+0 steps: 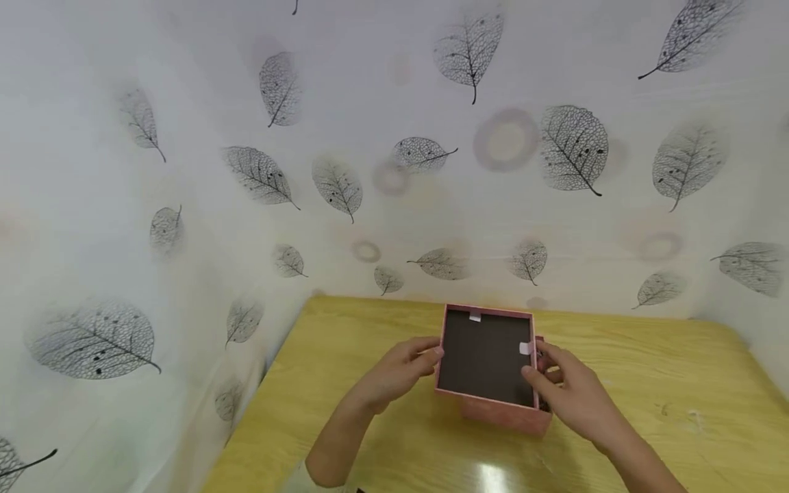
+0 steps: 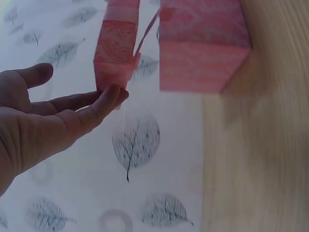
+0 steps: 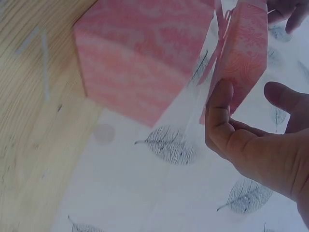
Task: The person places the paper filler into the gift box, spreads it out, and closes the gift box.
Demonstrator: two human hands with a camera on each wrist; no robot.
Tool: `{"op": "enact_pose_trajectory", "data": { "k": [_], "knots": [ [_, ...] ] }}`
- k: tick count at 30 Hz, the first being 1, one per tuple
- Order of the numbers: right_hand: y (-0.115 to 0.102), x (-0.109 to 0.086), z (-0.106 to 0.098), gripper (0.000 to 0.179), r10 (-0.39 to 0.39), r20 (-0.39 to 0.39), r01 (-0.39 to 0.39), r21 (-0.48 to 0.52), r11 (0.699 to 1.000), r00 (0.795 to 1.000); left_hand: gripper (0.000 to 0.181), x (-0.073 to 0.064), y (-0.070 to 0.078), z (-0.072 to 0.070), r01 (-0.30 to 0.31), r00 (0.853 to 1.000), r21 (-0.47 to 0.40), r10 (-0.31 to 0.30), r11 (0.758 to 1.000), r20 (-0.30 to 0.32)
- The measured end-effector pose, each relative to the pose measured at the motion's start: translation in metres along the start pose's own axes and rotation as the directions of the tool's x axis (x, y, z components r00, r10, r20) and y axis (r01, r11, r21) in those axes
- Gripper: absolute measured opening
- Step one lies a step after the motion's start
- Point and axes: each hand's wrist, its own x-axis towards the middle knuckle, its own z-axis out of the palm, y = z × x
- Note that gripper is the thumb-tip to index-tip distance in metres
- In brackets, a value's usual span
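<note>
A square pink box lid (image 1: pixel 487 356) is held raised over a pink patterned box (image 1: pixel 505 416), its dark inside facing the head view. Two small white tabs show on its inner edges. My left hand (image 1: pixel 397 370) holds the lid's left side, fingertips at the lower corner in the left wrist view. On the opposite side, my right hand (image 1: pixel 573 390) has its fingers bent against the outer wall, with the thumb near the rim. Both wrist views show a gap between lid (image 2: pixel 116 43) and box (image 2: pixel 205 63), with a pink ribbon (image 2: pixel 147 31) beside the lid.
The box stands on a yellow wood-grain table (image 1: pixel 345 322), near its back edge. Behind and to the left rises a pale wall covering (image 1: pixel 345 82) printed with dark leaves. Light reflects off the table's front.
</note>
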Motion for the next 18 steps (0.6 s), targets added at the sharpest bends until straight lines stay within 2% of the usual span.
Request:
{"op": "enact_pose_trajectory", "data": {
  "k": [3, 7, 10, 11, 13, 15, 17, 18],
  "knots": [
    [0.008, -0.007, -0.011, 0.070, -0.008, -0.047, 0.007, -0.021, 1.000, 0.999, 0.059, 0.005, 0.006, 0.015, -0.004, 1.000, 0.065, 0.006, 0.998, -0.021],
    [0.016, -0.017, -0.017, 0.066, -0.066, -0.144, 0.066, -0.003, 0.998, 0.987, 0.057, 0.008, 0.011, 0.027, -0.032, 0.998, 0.075, 0.036, 0.997, -0.057],
    [0.021, -0.024, -0.017, 0.052, -0.135, -0.230, 0.161, 0.098, 0.982, 0.964, 0.058, 0.012, 0.011, 0.033, -0.080, 0.993, 0.015, 0.081, 0.997, -0.084],
    [0.023, -0.025, -0.016, 0.046, -0.166, -0.254, 0.212, 0.165, 0.963, 0.953, 0.059, 0.014, 0.010, 0.036, -0.101, 0.991, -0.022, 0.099, 0.995, -0.093],
    [0.026, -0.026, -0.012, 0.038, -0.228, -0.294, 0.323, 0.329, 0.887, 0.928, 0.063, 0.017, 0.006, 0.043, -0.129, 0.986, -0.122, 0.114, 0.984, -0.123],
    [0.027, -0.024, -0.004, 0.034, -0.264, -0.322, 0.398, 0.492, 0.774, 0.909, 0.064, 0.019, 0.001, 0.051, -0.144, 0.981, -0.224, 0.108, 0.964, -0.164],
    [0.026, -0.020, 0.005, 0.032, -0.252, -0.355, 0.426, 0.602, 0.675, 0.900, 0.057, 0.023, -0.004, 0.061, -0.153, 0.971, -0.287, 0.090, 0.946, -0.220],
    [0.025, -0.018, 0.011, 0.029, -0.222, -0.372, 0.421, 0.628, 0.654, 0.901, 0.050, 0.025, -0.006, 0.066, -0.155, 0.965, -0.302, 0.080, 0.941, -0.248]
  ]
}}
